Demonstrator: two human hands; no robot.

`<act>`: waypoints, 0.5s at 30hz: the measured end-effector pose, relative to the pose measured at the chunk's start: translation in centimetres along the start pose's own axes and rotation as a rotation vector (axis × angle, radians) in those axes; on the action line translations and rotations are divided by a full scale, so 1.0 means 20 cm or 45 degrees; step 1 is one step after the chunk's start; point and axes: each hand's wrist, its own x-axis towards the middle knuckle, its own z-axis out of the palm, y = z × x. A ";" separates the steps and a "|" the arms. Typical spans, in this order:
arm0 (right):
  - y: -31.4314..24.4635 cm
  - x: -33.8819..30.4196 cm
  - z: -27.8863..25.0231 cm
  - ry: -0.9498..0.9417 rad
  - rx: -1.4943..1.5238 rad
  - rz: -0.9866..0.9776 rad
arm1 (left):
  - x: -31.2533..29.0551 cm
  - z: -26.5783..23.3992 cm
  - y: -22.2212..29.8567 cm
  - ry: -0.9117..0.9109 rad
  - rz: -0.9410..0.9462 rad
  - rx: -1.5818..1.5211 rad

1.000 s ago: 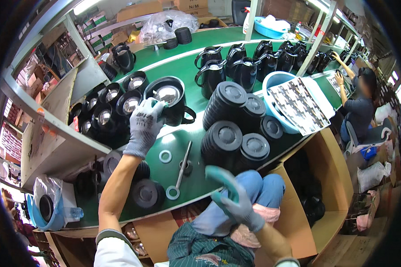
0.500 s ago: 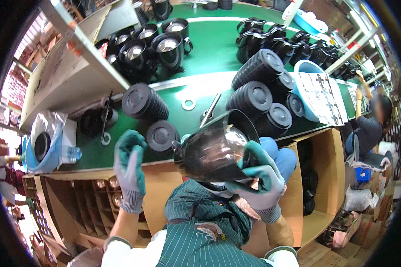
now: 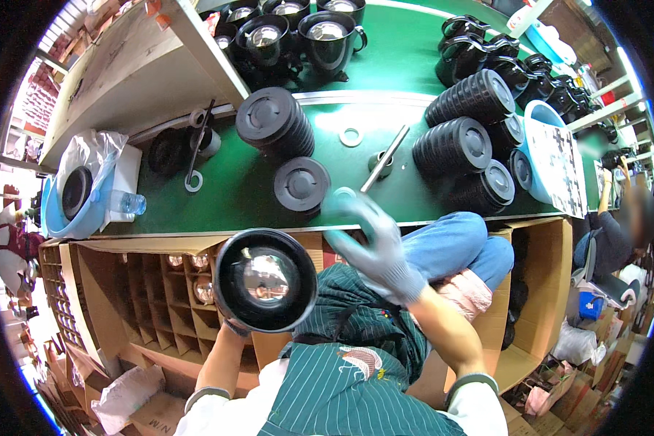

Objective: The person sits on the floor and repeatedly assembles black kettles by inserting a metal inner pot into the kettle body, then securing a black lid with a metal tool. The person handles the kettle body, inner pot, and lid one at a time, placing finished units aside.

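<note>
A black jug body (image 3: 232, 280) with a shiny silver liner (image 3: 264, 272) is tilted so its round mouth shows, above the cartons at the bench's near edge. My gloved left hand (image 3: 236, 328) supports it from beneath; its fingers are hidden behind the jug. My gloved right hand (image 3: 378, 251) reaches over the bench edge, blurred, with thumb and fingers apart and nothing in it. Close to its fingertips are a pale ring (image 3: 345, 193) and a black lid (image 3: 301, 184). Beyond lies a white ring (image 3: 351, 136), beside a metal rod (image 3: 386, 158) leaning in a small cup.
Black lids stand in stacks on the green bench (image 3: 218, 207), one stack (image 3: 275, 122) left and several (image 3: 454, 149) right. More jugs (image 3: 330, 43) stand behind. Below is a divided carton (image 3: 167, 320). A blue tub (image 3: 98, 211) stands left; a co-worker (image 3: 621, 232) sits right.
The jug has gone from my right hand to my left, moving left and turning mouth toward me. My right hand has let go and moved toward the bench. The view has shifted.
</note>
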 end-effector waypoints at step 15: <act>0.03 -0.08 -0.16 0.018 0.123 -0.006 | 0.23 -0.05 -0.32 -0.311 -0.596 -0.789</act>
